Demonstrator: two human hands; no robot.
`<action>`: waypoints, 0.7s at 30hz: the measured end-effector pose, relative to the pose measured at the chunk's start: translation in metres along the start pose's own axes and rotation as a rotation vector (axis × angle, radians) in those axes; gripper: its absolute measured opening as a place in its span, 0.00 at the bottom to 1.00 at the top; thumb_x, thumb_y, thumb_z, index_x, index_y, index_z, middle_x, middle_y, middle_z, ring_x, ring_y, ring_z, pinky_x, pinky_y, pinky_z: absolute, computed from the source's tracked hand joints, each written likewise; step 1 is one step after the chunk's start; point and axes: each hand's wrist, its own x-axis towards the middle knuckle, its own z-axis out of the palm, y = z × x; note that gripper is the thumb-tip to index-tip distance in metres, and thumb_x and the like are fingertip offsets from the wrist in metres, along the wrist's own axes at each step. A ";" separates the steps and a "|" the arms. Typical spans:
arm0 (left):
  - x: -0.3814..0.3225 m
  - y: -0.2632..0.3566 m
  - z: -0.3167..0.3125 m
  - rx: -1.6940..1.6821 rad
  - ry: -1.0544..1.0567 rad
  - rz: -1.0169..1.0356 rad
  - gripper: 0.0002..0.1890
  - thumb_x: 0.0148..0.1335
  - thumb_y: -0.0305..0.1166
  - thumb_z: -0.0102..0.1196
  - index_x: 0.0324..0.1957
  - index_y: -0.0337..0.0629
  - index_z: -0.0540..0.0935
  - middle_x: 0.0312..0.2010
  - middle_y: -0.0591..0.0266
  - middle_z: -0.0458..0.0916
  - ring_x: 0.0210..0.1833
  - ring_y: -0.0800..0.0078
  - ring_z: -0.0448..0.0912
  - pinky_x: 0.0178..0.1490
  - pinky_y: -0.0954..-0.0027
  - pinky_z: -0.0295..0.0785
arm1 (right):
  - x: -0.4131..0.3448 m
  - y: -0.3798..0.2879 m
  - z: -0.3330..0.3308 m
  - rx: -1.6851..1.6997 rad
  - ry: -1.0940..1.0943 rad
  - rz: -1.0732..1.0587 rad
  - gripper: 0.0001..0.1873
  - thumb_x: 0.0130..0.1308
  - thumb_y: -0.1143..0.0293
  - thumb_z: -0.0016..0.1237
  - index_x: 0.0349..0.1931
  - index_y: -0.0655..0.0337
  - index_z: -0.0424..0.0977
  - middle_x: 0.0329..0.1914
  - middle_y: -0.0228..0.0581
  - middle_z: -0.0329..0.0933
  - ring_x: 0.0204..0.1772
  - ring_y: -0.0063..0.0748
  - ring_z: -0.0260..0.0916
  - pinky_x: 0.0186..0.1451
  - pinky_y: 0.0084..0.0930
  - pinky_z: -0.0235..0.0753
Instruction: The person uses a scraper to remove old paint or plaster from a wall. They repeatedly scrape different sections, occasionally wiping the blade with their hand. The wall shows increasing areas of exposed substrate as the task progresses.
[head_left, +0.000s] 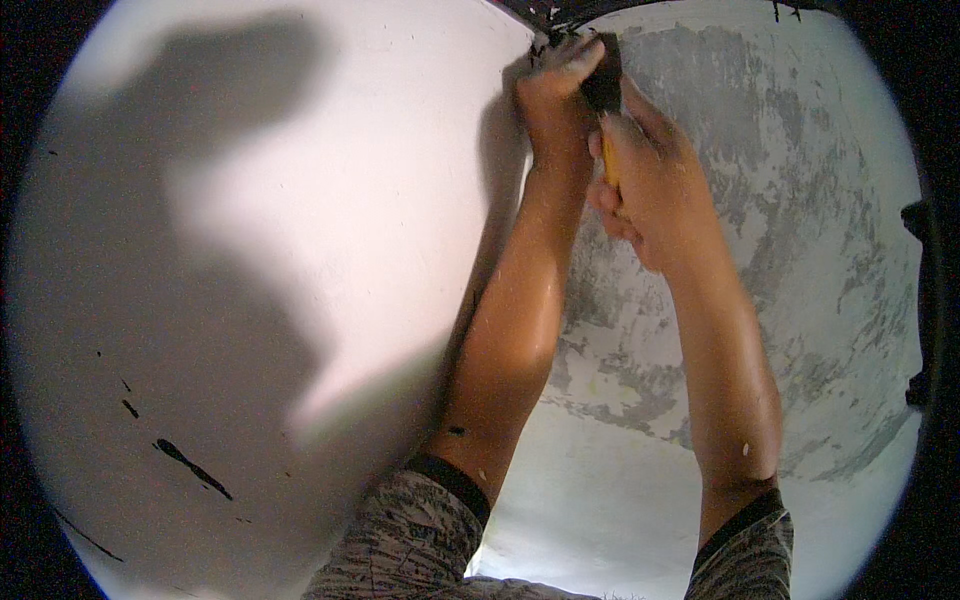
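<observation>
My right hand is closed around the yellow handle of a scraper or putty knife, whose wide dark blade points up towards the top of the view. Beside that blade is my left hand, its thumb lying along the blade's left edge. The left fingers are partly hidden; whether they grip the blade or only rest against it I cannot tell. Both hands are at the upper middle, close to where a smooth white wall meets a patchy grey and white surface.
Dark marks streak the white wall at lower left, and large shadows fall across it. Black material shows in the corner above my hands. Dark shapes stand at the right rim.
</observation>
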 end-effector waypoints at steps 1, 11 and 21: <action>0.004 0.001 -0.001 0.034 -0.053 -0.088 0.08 0.59 0.31 0.57 0.36 0.39 0.86 0.30 0.51 0.85 0.31 0.64 0.84 0.36 0.70 0.76 | 0.003 -0.002 0.000 0.036 -0.019 0.003 0.24 0.68 0.66 0.39 0.65 0.48 0.61 0.30 0.29 0.66 0.15 0.17 0.56 0.10 0.13 0.50; -0.015 0.016 -0.007 -0.190 0.034 -0.298 0.11 0.61 0.32 0.56 0.39 0.32 0.84 0.36 0.50 0.85 0.35 0.67 0.83 0.41 0.69 0.74 | -0.004 -0.003 -0.006 -0.065 -0.049 0.071 0.18 0.66 0.67 0.40 0.57 0.54 0.67 0.29 0.29 0.66 0.16 0.16 0.57 0.10 0.13 0.50; -0.011 0.025 -0.004 0.474 -0.047 -0.133 0.07 0.53 0.23 0.56 0.33 0.37 0.85 0.36 0.48 0.83 0.37 0.53 0.83 0.41 0.61 0.77 | 0.013 -0.022 -0.028 -0.345 -0.117 0.058 0.12 0.65 0.65 0.42 0.45 0.57 0.72 0.28 0.29 0.68 0.14 0.13 0.56 0.10 0.11 0.48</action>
